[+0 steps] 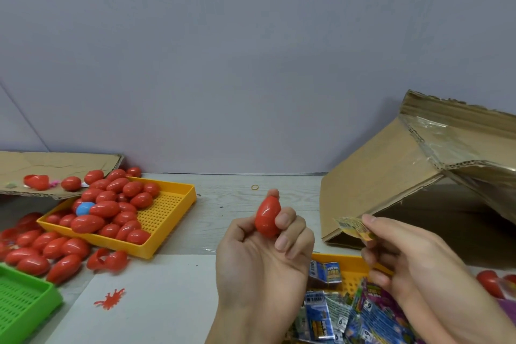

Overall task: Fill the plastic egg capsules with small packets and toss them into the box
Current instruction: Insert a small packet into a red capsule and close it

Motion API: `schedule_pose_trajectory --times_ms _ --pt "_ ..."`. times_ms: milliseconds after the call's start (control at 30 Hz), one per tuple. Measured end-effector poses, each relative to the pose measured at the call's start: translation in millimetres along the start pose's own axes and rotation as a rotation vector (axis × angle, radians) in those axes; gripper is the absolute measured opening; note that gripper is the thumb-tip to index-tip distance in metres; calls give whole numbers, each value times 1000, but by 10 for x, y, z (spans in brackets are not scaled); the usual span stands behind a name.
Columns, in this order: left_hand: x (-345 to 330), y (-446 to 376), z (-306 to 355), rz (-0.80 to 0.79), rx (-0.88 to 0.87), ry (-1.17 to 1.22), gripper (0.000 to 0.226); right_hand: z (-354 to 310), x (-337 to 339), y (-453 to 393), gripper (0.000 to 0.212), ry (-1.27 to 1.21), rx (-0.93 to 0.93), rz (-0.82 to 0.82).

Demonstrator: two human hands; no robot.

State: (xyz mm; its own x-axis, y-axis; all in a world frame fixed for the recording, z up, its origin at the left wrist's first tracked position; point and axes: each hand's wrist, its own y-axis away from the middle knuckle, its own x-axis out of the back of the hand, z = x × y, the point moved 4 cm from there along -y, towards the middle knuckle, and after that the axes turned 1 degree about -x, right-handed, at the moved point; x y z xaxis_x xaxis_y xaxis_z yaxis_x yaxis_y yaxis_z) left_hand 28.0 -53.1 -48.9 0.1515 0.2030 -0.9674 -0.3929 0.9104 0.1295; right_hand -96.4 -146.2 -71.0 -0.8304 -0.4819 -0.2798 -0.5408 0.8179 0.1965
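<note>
Above the surface (240, 204), egg in one hand, packet in the other.
Left hand (262, 257) curls its grip round a red egg (267, 218), seemingly shut, held up to be opened; right hand (402, 257) pinches a folded packet (353, 227), ready to go in. Spare packets (329, 313) lie just below, empty eggs fill the yellow tray (167, 215), and the box (391, 173) gapes alongside for tossing.

The left hand (262, 251) was raised palm toward the camera, fingers curled around a red egg capsule (268, 216). The right hand (402, 257) (thumb uppermost) pinched a small packet (354, 227) just beside it, forearms entering from below.
</note>
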Motion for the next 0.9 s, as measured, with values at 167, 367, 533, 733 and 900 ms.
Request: schedule_pose_trajectory --times_ms 167,367,533,733,900 --pt "-9 -1 1 27 14 3 28 -1 -11 -4 20 12 -2 0" --pt "-39 -3 1 80 -32 -40 30 7 -11 -5 19 2 -2 6" --pt "-74 22 -6 96 -29 -21 34 13 -17 -12 19 -2 -7 5" --pt "-57 25 -24 95 -33 0 49 11 -17 -11 19 3 -16 4" --pt "-22 5 -23 85 12 56 56 7 -25 -9 18 -6 -18 9"
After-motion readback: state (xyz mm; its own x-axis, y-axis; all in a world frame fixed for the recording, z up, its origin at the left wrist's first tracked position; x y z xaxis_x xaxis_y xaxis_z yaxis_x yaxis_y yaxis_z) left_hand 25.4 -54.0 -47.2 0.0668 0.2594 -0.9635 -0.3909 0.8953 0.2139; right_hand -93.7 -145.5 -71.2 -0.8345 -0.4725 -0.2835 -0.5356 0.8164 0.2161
